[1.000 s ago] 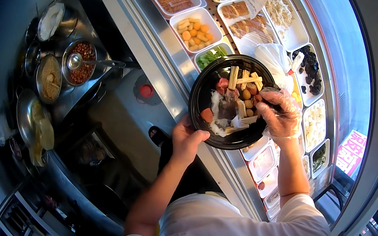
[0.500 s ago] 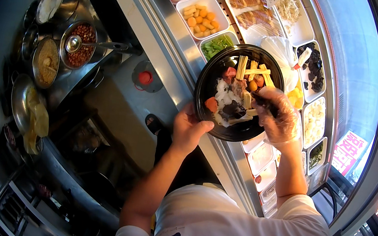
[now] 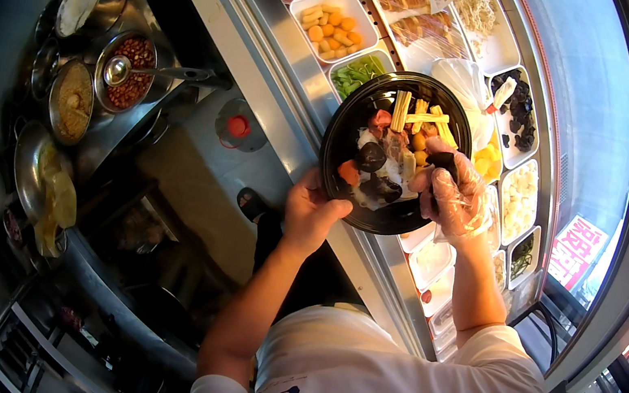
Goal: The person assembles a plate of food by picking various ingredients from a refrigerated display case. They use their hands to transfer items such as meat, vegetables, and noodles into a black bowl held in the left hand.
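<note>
The round black plastic bowl [image 3: 347, 128] is held up between the hands, just to the right of and beyond the bare left hand [image 3: 316, 213] and to the left of the right hand [image 3: 459, 191], which wears a clear plastic glove. The left hand is closed on the bowl's near-left edge, thumb over the rim, its other fingers mostly hidden below. The right hand, fingers curled in, pinches a dark, glossy food piece [image 3: 443, 162] over the bowl's right side. In the bowl, yellow ribbed sticks [image 3: 400, 111] lie at the far side, and two black rounded pieces [image 3: 372, 157] sit on white shreds toward the left.

The long silver metal rail [image 3: 228, 43] runs slantwise under the bowl's near-left side. Beyond the bowl, green leafy vegetables [image 3: 357, 73] and a knotted translucent plastic bag [image 3: 460, 80] appear right against its rim; whether they touch cannot be told. Farther right, a curved glass pane [image 3: 604, 107] bounds the counter, well apart from the right hand. Left of the rail, the tan floor [image 3: 199, 170] shows.
</note>
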`<state>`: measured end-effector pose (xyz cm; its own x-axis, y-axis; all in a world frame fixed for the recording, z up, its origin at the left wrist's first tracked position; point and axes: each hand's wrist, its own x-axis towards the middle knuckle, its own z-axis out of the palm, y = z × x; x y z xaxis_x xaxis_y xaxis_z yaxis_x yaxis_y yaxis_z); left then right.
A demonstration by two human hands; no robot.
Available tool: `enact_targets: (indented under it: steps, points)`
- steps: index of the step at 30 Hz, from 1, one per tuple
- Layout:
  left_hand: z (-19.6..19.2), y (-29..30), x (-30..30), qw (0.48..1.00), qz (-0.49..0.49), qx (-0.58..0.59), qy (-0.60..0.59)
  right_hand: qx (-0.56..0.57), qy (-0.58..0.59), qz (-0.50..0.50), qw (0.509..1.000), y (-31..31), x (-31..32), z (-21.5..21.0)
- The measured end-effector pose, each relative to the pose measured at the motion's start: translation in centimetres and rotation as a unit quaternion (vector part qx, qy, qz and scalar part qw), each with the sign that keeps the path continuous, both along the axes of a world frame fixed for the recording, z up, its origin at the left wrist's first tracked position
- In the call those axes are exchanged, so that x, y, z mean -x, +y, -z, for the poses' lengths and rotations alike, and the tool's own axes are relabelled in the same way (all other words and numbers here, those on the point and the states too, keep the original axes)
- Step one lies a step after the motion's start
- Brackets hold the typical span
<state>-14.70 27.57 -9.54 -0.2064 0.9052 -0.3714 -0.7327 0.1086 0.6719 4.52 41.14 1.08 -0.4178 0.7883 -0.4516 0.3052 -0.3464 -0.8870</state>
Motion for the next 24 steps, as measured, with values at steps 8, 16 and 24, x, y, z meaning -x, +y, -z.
enact_targets:
  steps: [8, 16, 24]
  points:
    - [-0.2, 0.1, 0.0, 1.000, 0.001, -0.007, -0.004, 0.011, 0.098, 0.054, 0.994, 1.0, -0.8, -0.4]
    - [-0.2, 0.1, 0.2, 1.000, -0.005, 0.005, 0.006, -0.061, 0.144, 0.082, 0.984, 1.5, -2.5, -0.6]
    - [-0.5, 0.2, -0.3, 1.000, -0.021, 0.019, 0.010, -0.188, -0.319, 0.308, 0.876, 15.9, -21.4, 9.7]
